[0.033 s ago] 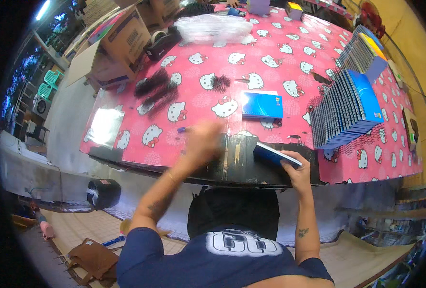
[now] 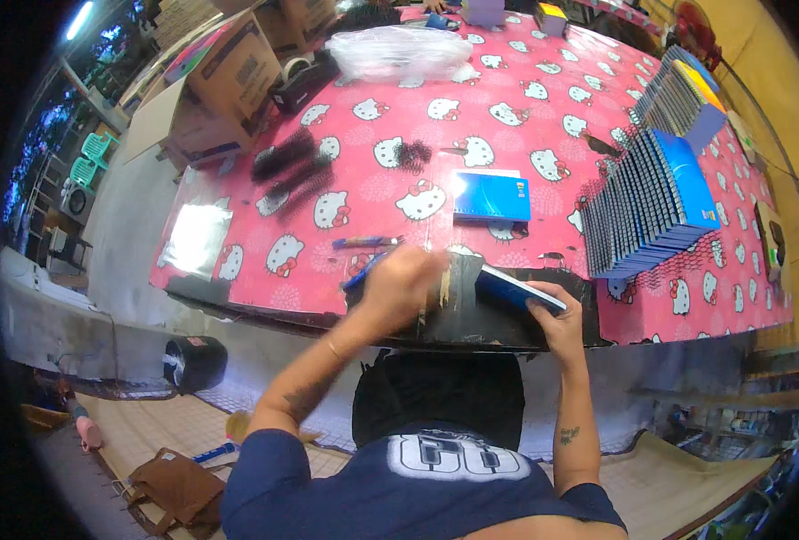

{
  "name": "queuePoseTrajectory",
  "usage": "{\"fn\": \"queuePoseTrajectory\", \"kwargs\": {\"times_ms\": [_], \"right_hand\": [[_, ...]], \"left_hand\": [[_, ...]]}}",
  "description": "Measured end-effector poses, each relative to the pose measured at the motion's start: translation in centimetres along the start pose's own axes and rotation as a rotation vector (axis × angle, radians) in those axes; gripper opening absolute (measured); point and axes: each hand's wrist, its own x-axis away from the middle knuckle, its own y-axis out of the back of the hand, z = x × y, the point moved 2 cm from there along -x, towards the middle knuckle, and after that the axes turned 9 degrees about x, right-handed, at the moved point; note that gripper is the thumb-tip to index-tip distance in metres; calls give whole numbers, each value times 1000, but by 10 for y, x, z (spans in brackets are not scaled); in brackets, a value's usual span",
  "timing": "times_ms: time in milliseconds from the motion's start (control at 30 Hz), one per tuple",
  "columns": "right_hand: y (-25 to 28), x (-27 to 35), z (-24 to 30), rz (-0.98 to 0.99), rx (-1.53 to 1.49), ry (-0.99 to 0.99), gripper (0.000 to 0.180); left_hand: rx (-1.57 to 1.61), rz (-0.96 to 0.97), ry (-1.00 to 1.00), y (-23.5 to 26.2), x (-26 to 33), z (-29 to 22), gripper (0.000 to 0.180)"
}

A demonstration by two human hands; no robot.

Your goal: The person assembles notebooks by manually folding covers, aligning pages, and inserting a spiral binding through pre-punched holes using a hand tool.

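Observation:
My right hand (image 2: 560, 317) grips a thin notebook (image 2: 518, 292) with a dark blue cover and white page edges, held tilted over the black patch at the table's near edge. To its left, my left hand (image 2: 404, 283) is closed, and a slim blue tool handle (image 2: 355, 273) sticks out on its left side. The tool's working end is hidden by the fingers. Just beyond that hand lies a pen-like tool (image 2: 368, 242) on the pink tablecloth. A blue spiral notebook (image 2: 491, 198) rests flat farther away, ahead of my right hand.
At right stand a row of blue spiral notebooks (image 2: 647, 211) and another stack (image 2: 683, 103) behind it. Black binding coils (image 2: 287, 160) and a smaller coil bunch (image 2: 413, 156) lie left of centre. A cardboard box (image 2: 233, 85), tape dispenser (image 2: 305, 81) and clear plastic (image 2: 399, 54) are farther back.
My left hand has shifted slightly right and is less blurred, uncovering the pen-like tool and showing the blue handle. My right hand and its notebook stay in place.

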Motion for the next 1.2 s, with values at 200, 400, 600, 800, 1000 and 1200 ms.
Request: {"fn": "queuePoseTrajectory", "kwargs": {"times_ms": [200,400,600,800,1000,1200], "right_hand": [[-4,-2,-1,0,29,6,26],[-3,-1,-7,-3,-8,-8,24],[-4,-3,-6,-13,-19,-7,25],[-3,-3,-7,-6,-13,-9,25],[1,0,-7,19,1,-6,25],[0,-1,-3,48,2,3,25]], "left_hand": [[224,-116,114,-26,3,-27,20],[170,-104,108,-24,2,-21,14],[207,-167,142,-22,-1,-21,14],[187,-184,84,-23,-2,-16,15],[54,-1,40,-14,-8,-10,21],[68,111,-126,-12,-28,-23,25]]}}
